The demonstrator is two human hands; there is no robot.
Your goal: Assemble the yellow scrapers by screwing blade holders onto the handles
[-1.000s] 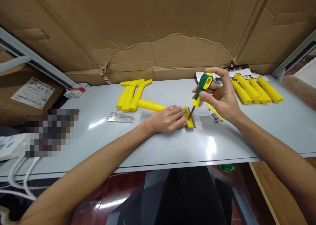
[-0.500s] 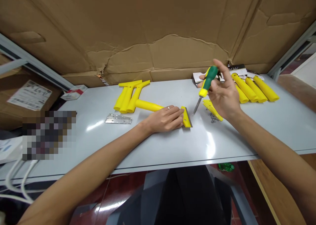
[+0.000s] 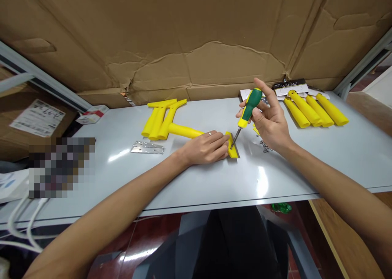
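Our right hand has shifted toward the centre of the frame since half a second ago, bringing the screwdriver back: its tip, then clear of the yellow scraper head, now meets it. We now mostly cover the loose yellow piece right of centre.

My pale grey surface carries 3 T-shaped handles far left, metal blades nearer, a yellow scraper under my left fingers, screws and 4 tapered handles right.
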